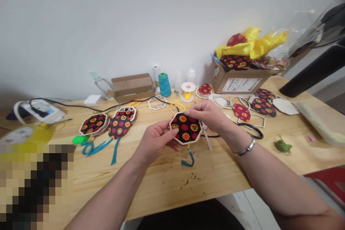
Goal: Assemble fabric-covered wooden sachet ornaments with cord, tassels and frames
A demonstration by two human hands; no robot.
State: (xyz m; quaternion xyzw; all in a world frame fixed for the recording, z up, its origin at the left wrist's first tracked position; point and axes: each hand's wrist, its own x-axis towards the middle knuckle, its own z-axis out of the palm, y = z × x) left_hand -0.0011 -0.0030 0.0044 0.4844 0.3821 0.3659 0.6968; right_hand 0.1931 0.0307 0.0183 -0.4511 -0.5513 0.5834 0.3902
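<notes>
I see a small craft workshop: thread spools (164,84), fabric pieces (262,106) and wooden frames (157,102) cover the tabletop (167,183).

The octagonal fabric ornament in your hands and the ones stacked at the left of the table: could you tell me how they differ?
The held ornament is single, gripped by the left hand and right hand; the stacked ornaments lie overlapping on the table. Its teal tassel hangs short; theirs trail long. Both share black floral fabric.

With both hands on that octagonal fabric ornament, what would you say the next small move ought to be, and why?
Probably press the fabric-covered ornament down at its top edge. The right hand pinches there, where the yellow cord loops out, while the left hand steadies the left side. The teal tassel already hangs below, so the top seems the unfinished part.
</notes>
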